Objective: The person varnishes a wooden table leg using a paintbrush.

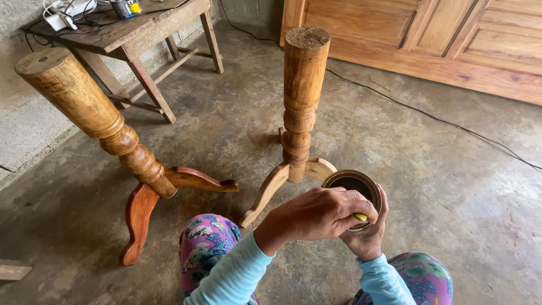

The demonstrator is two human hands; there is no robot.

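Right hand is cupped under a small round tin, fingers wrapped up its side, holding it over the person's lap, just in front of the nearer stand's feet. The tin looks like thin metal with a brassy rim and a dark inside. Left hand is curled over the tin's near edge, gripping something with a yellow tip (too little of it shows to say what it is).

Two turned wooden pedestals stand on the rough, stained concrete floor. The paler pedestal stands upright on curved legs, matte and raw-looking. The darker pedestal to the left looks glossy and reddish, with the same ringed, bulbous turning.

At the top left there's a worn plank table with a white box and cables near its far corner, plus small cans, one dark, one yellow. A panelled wooden door lies along the top right.
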